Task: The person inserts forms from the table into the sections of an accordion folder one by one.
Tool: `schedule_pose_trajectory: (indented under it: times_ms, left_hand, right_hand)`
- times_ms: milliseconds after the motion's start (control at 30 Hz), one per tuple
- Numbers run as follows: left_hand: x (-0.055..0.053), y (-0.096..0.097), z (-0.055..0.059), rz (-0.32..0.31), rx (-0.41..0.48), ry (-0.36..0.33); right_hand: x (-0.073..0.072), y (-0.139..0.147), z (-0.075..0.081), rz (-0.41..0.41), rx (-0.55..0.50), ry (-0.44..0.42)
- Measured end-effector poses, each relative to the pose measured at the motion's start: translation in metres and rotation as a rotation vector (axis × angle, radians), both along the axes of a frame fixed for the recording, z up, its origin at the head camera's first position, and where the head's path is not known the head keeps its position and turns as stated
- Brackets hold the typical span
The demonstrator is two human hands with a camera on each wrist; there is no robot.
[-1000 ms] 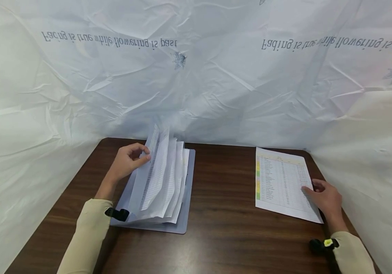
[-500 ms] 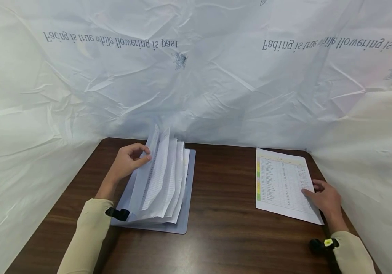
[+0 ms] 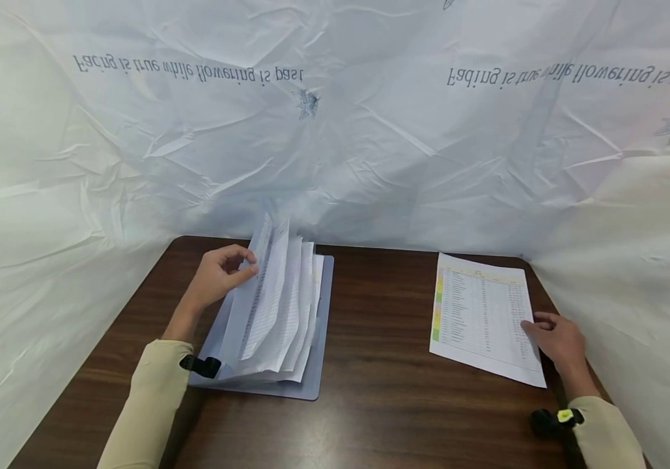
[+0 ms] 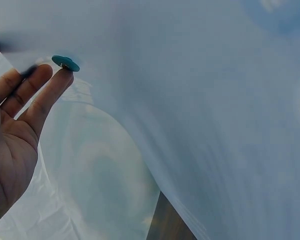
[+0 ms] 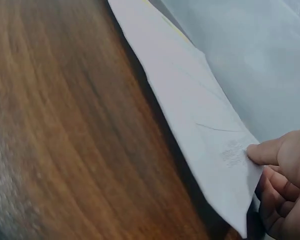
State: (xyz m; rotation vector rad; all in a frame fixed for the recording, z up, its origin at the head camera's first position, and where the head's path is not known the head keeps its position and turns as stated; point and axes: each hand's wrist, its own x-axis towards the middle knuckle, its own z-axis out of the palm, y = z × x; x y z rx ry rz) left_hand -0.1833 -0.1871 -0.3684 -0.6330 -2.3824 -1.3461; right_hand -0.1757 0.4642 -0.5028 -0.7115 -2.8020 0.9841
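On the left half of the table lies a translucent bluish plastic folder (image 3: pixel 310 385) with several printed sheets (image 3: pixel 282 306) fanned up inside it. My left hand (image 3: pixel 223 273) pinches the raised cover at its left edge. A teal snap button (image 4: pixel 66 63) shows beside the left fingertips in the left wrist view. At the right, my right hand (image 3: pixel 558 339) pinches the right edge of a printed sheet (image 3: pixel 481 319), thumb on top and fingers underneath. Coloured yellow and green cells run down that sheet's left side. Seen from the right wrist, the sheet (image 5: pixel 190 110) slants close over the wood.
The dark wooden table (image 3: pixel 381 365) has rounded far corners. White crinkled sheeting (image 3: pixel 370 163) with printed lettering hangs behind it and along both sides. Each wrist wears a black strap; the right strap (image 3: pixel 545 422) carries a yellow piece.
The sheet in my right hand has turned a little, its lower edge swinging slightly left. My left hand and the folder have stayed in place.
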Motion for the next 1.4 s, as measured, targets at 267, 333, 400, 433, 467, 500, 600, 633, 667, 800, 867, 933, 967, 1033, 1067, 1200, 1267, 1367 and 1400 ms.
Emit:
schedule_pose_trajectory:
  times_ms: [267,333,400,433,467,500,600,633,667,800,867,933,967,1033,1067,1200,1267,1367,1400]
  left_hand:
    - [0.001,0.0,0.001,0.004,0.007,-0.017]
    - [0.001,0.0,0.001,0.002,0.008,-0.016]
    - [0.001,0.0,0.001,0.0,0.009,-0.012]
    - [0.0,0.0,0.002,-0.002,0.01,-0.01]
    - [0.0,0.0,0.001,-0.002,0.01,-0.007]
    - [0.0,0.0,0.001,-0.003,0.009,-0.005]
    - [0.0,0.0,0.001,-0.004,0.007,-0.001]
    - [0.0,0.0,0.001,-0.004,0.007,0.0]
    - [-0.001,-0.001,0.001,-0.004,0.006,0.002]
    - [-0.001,-0.001,0.001,-0.007,0.008,0.005]
    - [-0.001,-0.001,0.001,-0.007,0.006,0.006]
    - [-0.001,-0.001,0.001,-0.006,0.003,0.007]
    - [-0.001,-0.001,0.001,-0.006,0.003,0.006]
    - [-0.001,-0.001,0.001,-0.005,0.001,0.007]
    - [-0.001,-0.001,0.001,-0.005,0.002,0.008]
    - [-0.003,-0.002,-0.001,-0.008,0.007,0.01]
    - [-0.003,-0.003,-0.002,-0.009,0.01,0.009]
    - [-0.003,-0.003,-0.002,-0.009,0.011,0.008]
    - [-0.003,-0.004,-0.003,-0.009,0.01,0.01]
  right_hand:
    - [0.004,0.0,0.009,0.056,-0.026,-0.038]
    - [0.005,0.001,0.011,0.068,-0.027,-0.033]
    - [0.006,0.001,0.013,0.08,-0.023,-0.034]
    - [0.006,0.002,0.014,0.084,-0.023,-0.036]
    - [0.007,0.002,0.015,0.088,-0.025,-0.039]
    - [0.007,0.003,0.015,0.09,-0.025,-0.038]
    - [0.008,0.005,0.017,0.097,-0.034,-0.038]
    - [0.009,0.005,0.018,0.099,-0.039,-0.038]
    - [0.009,0.005,0.018,0.1,-0.045,-0.036]
    - [0.012,0.005,0.022,0.103,-0.078,-0.023]
    - [0.013,0.004,0.025,0.102,-0.095,-0.014]
    - [0.015,0.003,0.027,0.107,-0.111,-0.002]
    - [0.016,0.003,0.027,0.11,-0.119,0.004]
    - [0.017,0.001,0.029,0.118,-0.131,0.019]
    - [0.018,0.001,0.03,0.12,-0.136,0.027]
    - [0.02,-0.002,0.034,0.123,-0.149,0.055]
    - [0.021,-0.003,0.035,0.123,-0.155,0.064]
    - [0.022,-0.005,0.039,0.124,-0.159,0.066]
    - [0.023,-0.006,0.04,0.122,-0.161,0.064]
